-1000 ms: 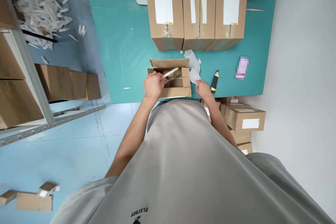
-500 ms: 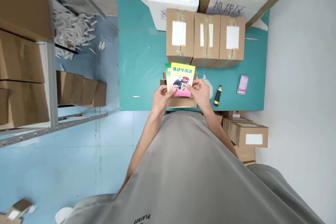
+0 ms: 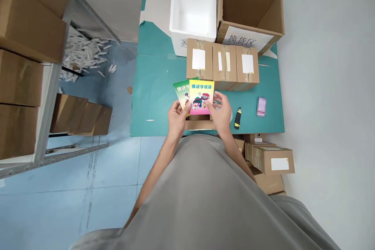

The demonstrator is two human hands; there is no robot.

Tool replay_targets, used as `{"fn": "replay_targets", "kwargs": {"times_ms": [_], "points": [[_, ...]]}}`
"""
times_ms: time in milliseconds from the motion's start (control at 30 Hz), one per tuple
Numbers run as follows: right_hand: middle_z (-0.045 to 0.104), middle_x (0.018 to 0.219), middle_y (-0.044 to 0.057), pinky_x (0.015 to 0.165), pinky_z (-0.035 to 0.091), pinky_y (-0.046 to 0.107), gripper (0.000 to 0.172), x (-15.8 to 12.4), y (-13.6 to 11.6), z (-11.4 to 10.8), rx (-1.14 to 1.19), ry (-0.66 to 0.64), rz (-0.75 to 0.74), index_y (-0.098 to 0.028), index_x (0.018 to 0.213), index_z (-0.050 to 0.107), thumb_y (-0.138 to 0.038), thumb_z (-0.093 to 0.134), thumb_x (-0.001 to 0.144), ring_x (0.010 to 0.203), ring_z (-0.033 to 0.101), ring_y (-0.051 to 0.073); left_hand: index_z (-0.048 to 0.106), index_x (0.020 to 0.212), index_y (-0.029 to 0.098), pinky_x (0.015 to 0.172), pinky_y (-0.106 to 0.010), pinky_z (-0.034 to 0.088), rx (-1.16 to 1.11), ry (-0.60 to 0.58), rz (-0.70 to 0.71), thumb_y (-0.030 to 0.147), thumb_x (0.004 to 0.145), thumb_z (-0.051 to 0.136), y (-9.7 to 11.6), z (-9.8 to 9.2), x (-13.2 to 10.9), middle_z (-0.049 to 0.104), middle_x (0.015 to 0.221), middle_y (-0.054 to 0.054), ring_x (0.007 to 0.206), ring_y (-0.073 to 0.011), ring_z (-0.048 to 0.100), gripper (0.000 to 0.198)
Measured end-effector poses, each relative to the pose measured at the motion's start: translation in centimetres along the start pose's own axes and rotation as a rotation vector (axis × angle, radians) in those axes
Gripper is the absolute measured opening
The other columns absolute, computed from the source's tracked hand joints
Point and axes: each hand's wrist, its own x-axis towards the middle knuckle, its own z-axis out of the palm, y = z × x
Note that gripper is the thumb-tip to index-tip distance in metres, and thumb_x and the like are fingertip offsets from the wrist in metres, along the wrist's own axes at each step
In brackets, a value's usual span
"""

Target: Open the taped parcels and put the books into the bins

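Observation:
My left hand (image 3: pixel 177 119) grips a green-topped booklet (image 3: pixel 182 90) by its lower edge, with the thumb on the front. My right hand (image 3: pixel 220 114) pinches a yellow and pink booklet (image 3: pixel 201 97) with cartoon children on its cover, at its lower right side. The yellow booklet overlaps the right part of the green one, and the left thumb lies close to its lower left edge. Under the booklets and between my hands is an opened cardboard box (image 3: pixel 200 125), mostly hidden.
On the green table (image 3: pixel 158 86) stand several taped cartons (image 3: pixel 199 59), a white foam box (image 3: pixel 193 8) and a large open carton (image 3: pixel 249 4). A utility knife (image 3: pixel 238 118) and a blurred pink item (image 3: pixel 261 107) lie to the right. Shelving with cartons (image 3: pixel 17 82) is at left.
The booklets have fanned apart: the green one now sticks out further left and tilts, showing more of its cover. The camera view has shifted, showing more of the table's far side.

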Motion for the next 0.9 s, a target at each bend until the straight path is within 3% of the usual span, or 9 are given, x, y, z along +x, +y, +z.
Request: {"fn": "replay_targets", "kwargs": {"times_ms": [133, 300, 400, 467, 533, 600, 700, 800, 900], "points": [[0.076, 0.144, 0.014, 0.124, 0.053, 0.055, 0.032, -1.6, -1.0, 1.8, -0.275, -0.022, -0.162, -0.026, 0.123, 0.08, -0.051, 0.075, 0.105, 0.14, 0.067, 0.033, 0.07, 0.108, 0.021, 0.087, -0.029, 0.064, 0.06, -0.03, 0.071, 0.062, 0.082, 0.1, -0.5, -0.3, -0.3, 0.085, 0.114, -0.008, 0.101, -0.0207, 0.082, 0.058], [0.081, 0.103, 0.008, 0.092, 0.063, 0.041, 0.05, -3.2, -1.3, 3.6, -0.178, -0.032, 0.008, -0.022, 0.112, 0.078, -0.071, 0.073, 0.101, 0.095, 0.074, 0.026, 0.071, 0.11, 0.021, 0.09, -0.035, 0.067, 0.09, -0.168, 0.048, 0.073, 0.09, 0.089, -0.7, -0.9, -1.0, 0.086, 0.106, -0.009, 0.1, -0.0246, 0.085, 0.059], [0.072, 0.082, 0.003, 0.077, 0.058, 0.036, 0.058, -3.7, -0.8, 3.1, -0.082, 0.045, 0.041, -0.022, 0.093, 0.072, -0.076, 0.057, 0.107, 0.077, 0.065, 0.021, 0.072, 0.134, 0.022, 0.1, -0.042, 0.068, 0.106, -0.195, 0.047, 0.072, 0.093, 0.086, -0.2, -1.9, -1.3, 0.087, 0.116, -0.011, 0.111, -0.0287, 0.085, 0.066], [0.068, 0.079, 0.002, 0.076, 0.057, 0.035, 0.06, -4.0, -0.8, 2.3, -0.044, 0.159, 0.026, -0.023, 0.088, 0.068, -0.078, 0.054, 0.108, 0.076, 0.062, 0.021, 0.062, 0.158, 0.027, 0.112, -0.046, 0.065, 0.15, -0.175, 0.115, 0.069, 0.097, 0.084, 0.1, -2.9, -1.3, 0.083, 0.132, -0.013, 0.127, -0.0304, 0.08, 0.077], [0.07, 0.084, 0.003, 0.078, 0.059, 0.035, 0.056, -4.5, -1.0, 1.9, 0.025, 0.255, 0.031, -0.024, 0.092, 0.067, -0.077, 0.058, 0.107, 0.081, 0.065, 0.021, 0.058, 0.166, 0.03, 0.121, -0.048, 0.059, 0.214, -0.132, 0.193, 0.069, 0.099, 0.083, 0.2, -3.8, -1.1, 0.077, 0.149, -0.014, 0.142, -0.0319, 0.072, 0.082], [0.075, 0.094, 0.005, 0.081, 0.062, 0.035, 0.053, -5.0, -1.4, 2.0, 0.155, 0.259, 0.064, -0.024, 0.101, 0.069, -0.076, 0.058, 0.108, 0.089, 0.07, 0.023, 0.071, 0.155, 0.026, 0.125, -0.05, 0.056, 0.268, -0.094, 0.218, 0.072, 0.097, 0.082, 0.0, -4.4, -0.9, 0.074, 0.154, -0.015, 0.147, -0.0344, 0.069, 0.075], [0.078, 0.107, 0.008, 0.086, 0.065, 0.037, 0.052, -5.6, -1.3, 2.9, 0.301, 0.195, 0.105, -0.024, 0.112, 0.069, -0.075, 0.059, 0.107, 0.098, 0.075, 0.024, 0.087, 0.128, 0.021, 0.121, -0.051, 0.059, 0.257, -0.136, 0.128, 0.072, 0.096, 0.079, -0.5, -4.3, -1.0, 0.082, 0.14, -0.015, 0.138, -0.0363, 0.075, 0.061], [0.078, 0.111, 0.009, 0.087, 0.065, 0.038, 0.051, -5.9, -0.4, 3.9, 0.251, 0.219, 0.09, -0.023, 0.113, 0.069, -0.073, 0.063, 0.105, 0.099, 0.075, 0.025, 0.091, 0.118, 0.02, 0.115, -0.051, 0.063, 0.201, -0.214, 0.039, 0.068, 0.095, 0.079, -0.8, -3.5, -1.7, 0.085, 0.131, -0.013, 0.13, -0.0356, 0.078, 0.055], [0.078, 0.115, 0.011, 0.091, 0.066, 0.04, 0.051, -6.0, 0.8, 4.0, 0.156, 0.251, 0.064, -0.022, 0.117, 0.07, -0.071, 0.063, 0.106, 0.102, 0.075, 0.026, 0.09, 0.115, 0.019, 0.108, -0.049, 0.066, 0.209, -0.176, 0.021, 0.066, 0.083, 0.093, -0.8, -2.9, -2.2, 0.087, 0.125, -0.014, 0.122, -0.0351, 0.081, 0.058]]}}
